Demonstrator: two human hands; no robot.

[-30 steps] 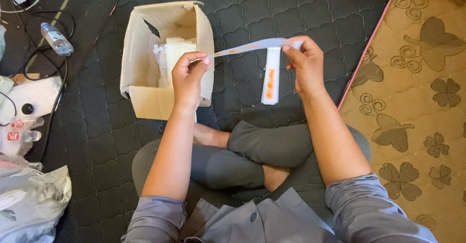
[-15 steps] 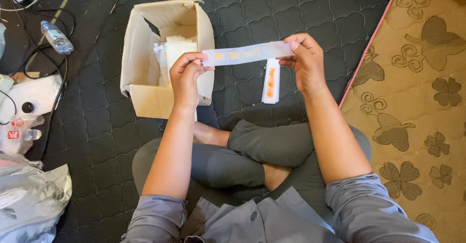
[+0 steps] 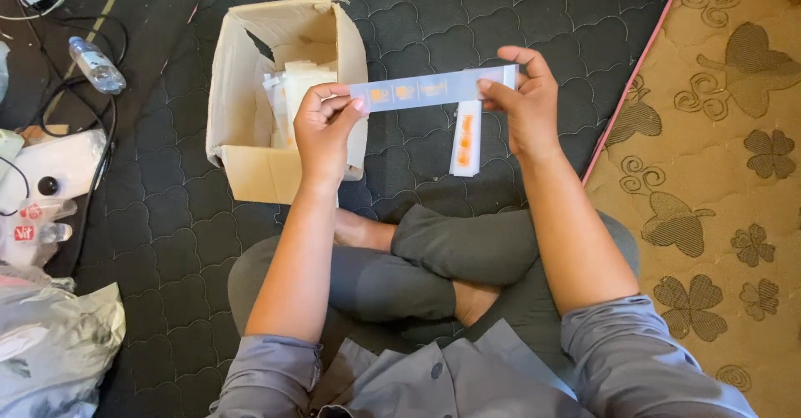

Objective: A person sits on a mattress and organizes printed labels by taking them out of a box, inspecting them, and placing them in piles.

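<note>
Both hands held a long translucent strip (image 3: 434, 88) level above my crossed legs: left hand (image 3: 324, 126) pinching one end between thumb and fingertips, right hand (image 3: 521, 101) pinching the other. The strip was thin, flat and faintly bluish, with small orange patches showing through near its left half. A second, shorter strip (image 3: 465, 138) with orange marks lay flat on the dark quilted mat (image 3: 434, 17) just below my right hand. An open cardboard box (image 3: 250, 168), soft-edged and creased, stood beside my left hand with pale folded sheets stacked inside. As I judged it, the strip looked flimsy enough to buckle or twist if either pinch slackened, and pulling the ends apart too hard could tear it. A patterned tan rug (image 3: 717, 176) bordered the mat.
</note>
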